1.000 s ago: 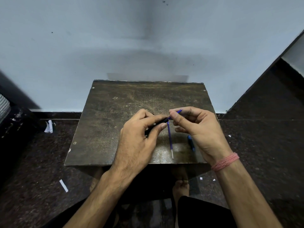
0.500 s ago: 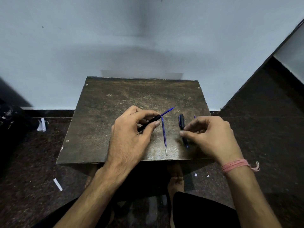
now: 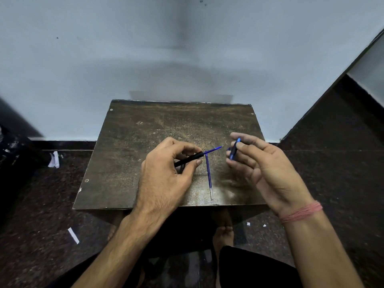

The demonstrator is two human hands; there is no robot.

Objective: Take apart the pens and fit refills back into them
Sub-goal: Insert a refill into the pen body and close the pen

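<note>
Pinched between the thumb and fingers of the left hand was a black pen barrel. A thin blue refill stuck out of the front of the barrel, and its sharp tip pointed up and to the right. The barrel was tilted, with its back end hidden inside the hand.

The right hand was held up over the right side of the small table. Its thumb and fingers pinched a short blue pen piece. That piece stood almost straight up, and it was near the tip of the refill but did not touch it. The palm was turned toward the left hand, and the other fingers were loosely curled.

A second blue refill lay flat on the table between the two hands. Its silver end pointed toward the near edge of the table.

A pink thread band was wrapped around the right wrist. The table was dark and scratched, and it stood against a pale wall. Small bits of white paper lay on the dark floor around it. A bare foot showed under the table.
</note>
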